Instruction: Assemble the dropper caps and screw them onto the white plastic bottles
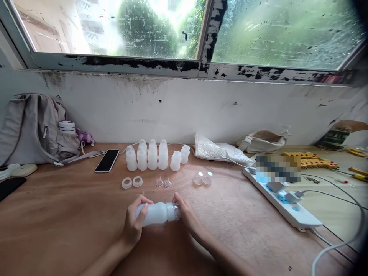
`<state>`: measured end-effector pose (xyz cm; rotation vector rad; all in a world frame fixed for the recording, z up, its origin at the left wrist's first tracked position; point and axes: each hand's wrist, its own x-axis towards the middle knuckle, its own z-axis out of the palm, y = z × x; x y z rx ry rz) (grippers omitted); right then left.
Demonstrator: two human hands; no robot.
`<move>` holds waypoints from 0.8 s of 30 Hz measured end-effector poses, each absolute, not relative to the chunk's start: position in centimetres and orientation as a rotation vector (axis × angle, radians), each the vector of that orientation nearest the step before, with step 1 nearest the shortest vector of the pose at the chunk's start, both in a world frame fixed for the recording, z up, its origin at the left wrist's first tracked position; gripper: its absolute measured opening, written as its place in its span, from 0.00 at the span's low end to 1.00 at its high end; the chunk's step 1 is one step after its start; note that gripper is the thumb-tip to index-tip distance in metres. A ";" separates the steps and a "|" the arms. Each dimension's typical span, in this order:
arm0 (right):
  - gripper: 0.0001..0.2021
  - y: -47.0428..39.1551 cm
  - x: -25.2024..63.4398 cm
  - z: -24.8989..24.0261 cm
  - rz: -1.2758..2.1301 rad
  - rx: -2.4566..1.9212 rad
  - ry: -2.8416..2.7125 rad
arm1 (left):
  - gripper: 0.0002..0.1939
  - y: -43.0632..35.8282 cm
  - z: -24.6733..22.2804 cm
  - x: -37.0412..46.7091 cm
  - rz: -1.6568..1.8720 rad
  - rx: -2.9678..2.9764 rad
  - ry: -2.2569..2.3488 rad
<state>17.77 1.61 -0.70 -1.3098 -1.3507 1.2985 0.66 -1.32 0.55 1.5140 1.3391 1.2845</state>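
A frosted white baby bottle [155,214] lies on its side just above the table, its clear cap [172,212] pointing right. My left hand [135,219] is wrapped round the bottle's base end. My right hand [186,214] closes on the cap end, with its fingertips partly hidden. Beyond my hands lie two white screw rings [127,183], two clear teat-like pieces [163,182] and two clear round caps or discs [202,180] with two small white discs [205,174] behind them. Several capped bottles [152,157] stand in rows; two shorter bottle bodies [176,161] stand to their right.
A phone [107,161] and a grey backpack [36,130] are at the left. At the back lie a white plastic package [218,149] and a beige bag [263,141]. A power strip [304,220] with plugs and cables runs along the right, near yellow items [316,165].
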 end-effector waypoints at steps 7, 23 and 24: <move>0.17 3.4 19.0 0.7 1.367 -1.040 -1.195 | 0.17 0.7 -0.9 -0.2 1.383 1.470 1.289; 0.19 16.1 21.1 10.5 -0.090 -1.449 -1.408 | 0.13 3.4 -3.0 -3.2 1.208 2.463 1.728; 0.18 16.9 20.8 10.5 -0.097 -1.504 -1.467 | 0.13 3.5 -3.0 -3.4 1.201 2.479 1.755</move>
